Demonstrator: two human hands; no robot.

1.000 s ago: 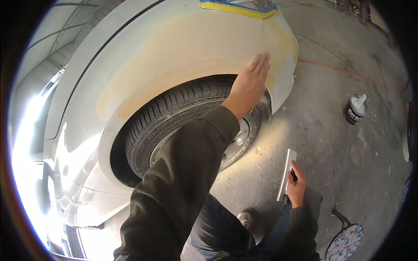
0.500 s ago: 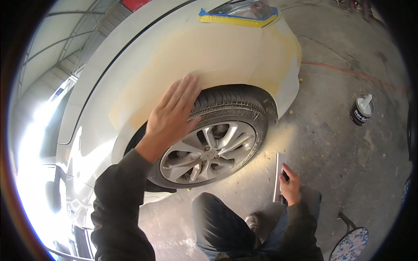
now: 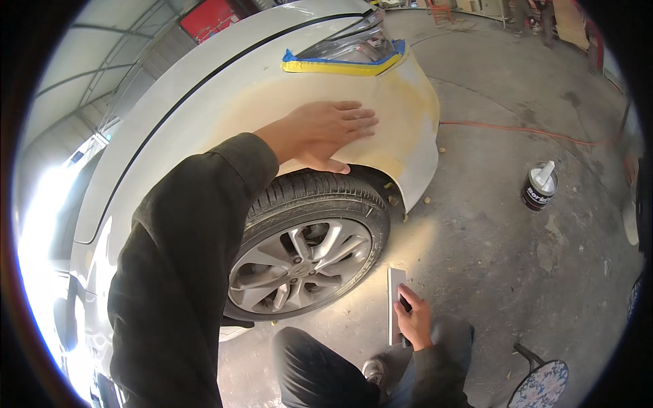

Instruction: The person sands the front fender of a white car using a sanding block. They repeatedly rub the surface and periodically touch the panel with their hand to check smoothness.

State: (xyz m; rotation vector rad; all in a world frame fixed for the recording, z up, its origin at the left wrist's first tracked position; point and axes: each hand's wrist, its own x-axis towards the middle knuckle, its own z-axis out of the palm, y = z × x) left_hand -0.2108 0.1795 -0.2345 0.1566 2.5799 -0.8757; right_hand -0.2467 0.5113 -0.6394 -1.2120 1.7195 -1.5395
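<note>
We lay our left hand (image 3: 325,132) flat, fingers spread and extended, on the sanded fender (image 3: 381,109) of the white car (image 3: 170,129), just above the wheel arch in the upper middle of the frame; the palm and fingers touch the tan, filler-coloured patch of the panel, and the thumb curls down toward the arch lip. Our dark sleeve (image 3: 183,272) runs from the lower left of the frame up to that hand. Directly below the hand sits the tyre (image 3: 320,197) with its silver alloy wheel (image 3: 299,262). Above the hand, the headlight (image 3: 350,46) is bordered by blue and yellow masking tape (image 3: 337,66). In the lower middle of the frame, our right hand (image 3: 413,319) is closed around a long, flat sanding block (image 3: 396,302), held upright with its lower end in the grip, apart from the car and just right of the wheel, over the concrete floor (image 3: 517,272). To the right of the frame a dark tin (image 3: 539,189) with a pale spreader standing in it rests on the floor, well apart from both hands. An orange cable (image 3: 517,129) runs across the floor behind it. At the lower right edge part of a round patterned stool seat (image 3: 541,384) shows.
</note>
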